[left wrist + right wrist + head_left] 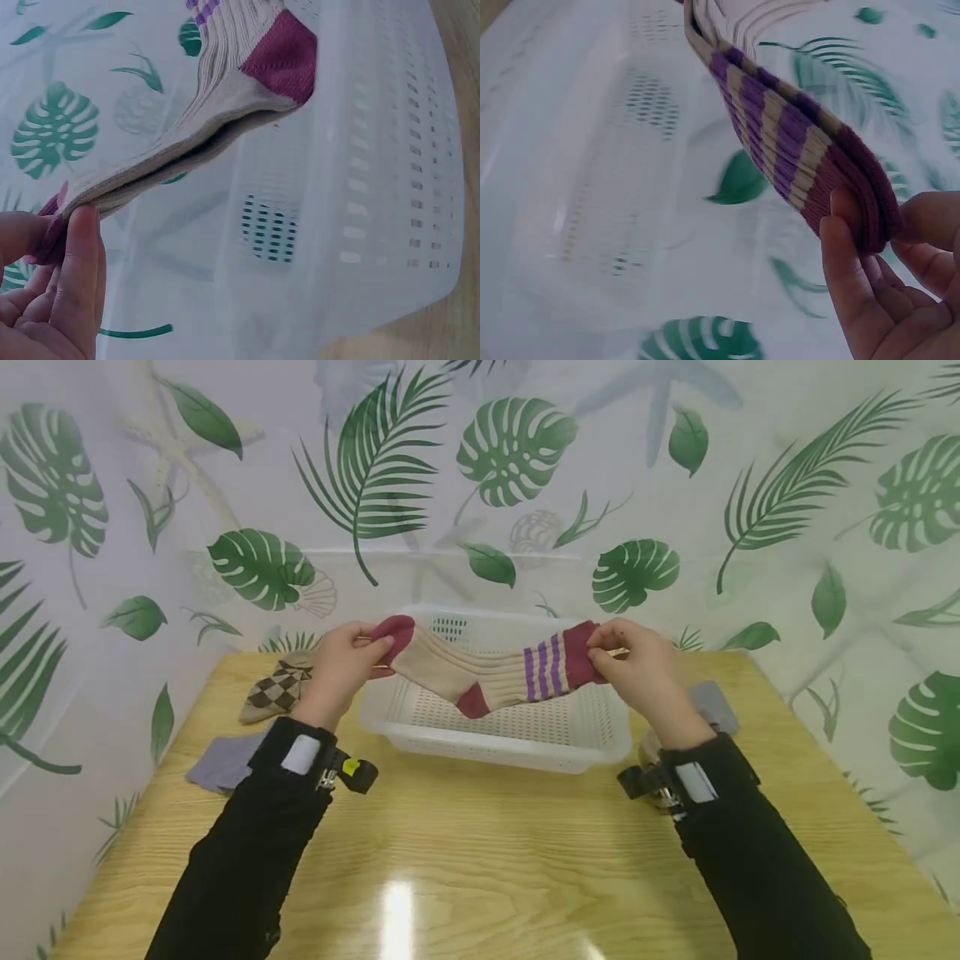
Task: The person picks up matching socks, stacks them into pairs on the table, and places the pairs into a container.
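Note:
A pair of beige ribbed socks (510,681), laid one against the other, is stretched sideways above a white basket (487,745). They have maroon toes, heels and cuffs, with purple stripes near the cuffs. My left hand (347,662) pinches the toe end between thumb and fingers. At the cuff end, my right hand (637,664) pinches the maroon edge. In the left wrist view, a dark gap shows between the two layers of the socks (172,154). Both cuff layers of the socks (780,135) show in the right wrist view.
Behind my left wrist lie a checkered brown cloth item (276,692) and a grey one (225,762). To the right are another grey cloth (712,706) and a beige item (651,747), partly hidden by my arm. A leaf-patterned sheet (420,460) backs the wooden table (480,843).

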Action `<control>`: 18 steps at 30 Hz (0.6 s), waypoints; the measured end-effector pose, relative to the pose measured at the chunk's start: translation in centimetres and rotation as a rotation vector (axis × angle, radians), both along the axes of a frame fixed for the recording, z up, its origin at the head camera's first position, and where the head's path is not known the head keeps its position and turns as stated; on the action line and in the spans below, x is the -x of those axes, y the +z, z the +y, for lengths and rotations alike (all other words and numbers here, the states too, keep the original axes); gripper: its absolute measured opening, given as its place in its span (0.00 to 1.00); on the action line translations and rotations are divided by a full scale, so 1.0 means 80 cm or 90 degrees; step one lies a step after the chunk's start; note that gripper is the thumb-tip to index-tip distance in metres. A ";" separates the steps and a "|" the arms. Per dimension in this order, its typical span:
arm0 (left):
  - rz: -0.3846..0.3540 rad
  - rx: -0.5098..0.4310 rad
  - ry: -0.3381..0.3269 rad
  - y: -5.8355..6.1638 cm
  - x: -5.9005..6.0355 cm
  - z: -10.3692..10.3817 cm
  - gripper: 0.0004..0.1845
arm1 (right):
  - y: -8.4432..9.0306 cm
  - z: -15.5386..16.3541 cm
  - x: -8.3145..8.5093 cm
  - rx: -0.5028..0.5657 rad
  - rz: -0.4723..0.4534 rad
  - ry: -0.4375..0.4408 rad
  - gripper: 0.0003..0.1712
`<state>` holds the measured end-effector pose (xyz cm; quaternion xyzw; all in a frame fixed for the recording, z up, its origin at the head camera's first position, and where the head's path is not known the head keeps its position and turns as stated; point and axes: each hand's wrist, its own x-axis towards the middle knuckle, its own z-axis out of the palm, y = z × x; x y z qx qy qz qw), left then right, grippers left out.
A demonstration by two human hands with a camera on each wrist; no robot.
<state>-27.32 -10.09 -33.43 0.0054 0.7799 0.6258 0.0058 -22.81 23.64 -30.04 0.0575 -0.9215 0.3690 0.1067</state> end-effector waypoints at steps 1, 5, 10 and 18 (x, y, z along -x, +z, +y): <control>-0.010 0.000 0.003 -0.005 0.007 0.005 0.17 | -0.005 -0.002 0.011 -0.005 -0.017 -0.002 0.06; -0.068 0.003 0.021 -0.025 0.029 0.020 0.18 | -0.030 -0.010 0.045 -0.020 -0.087 -0.007 0.07; -0.110 0.023 0.033 -0.049 0.045 0.031 0.21 | -0.061 -0.013 0.067 -0.045 -0.149 -0.021 0.07; 0.002 0.272 0.035 -0.062 0.052 0.047 0.17 | -0.089 -0.003 0.076 -0.137 -0.205 -0.044 0.10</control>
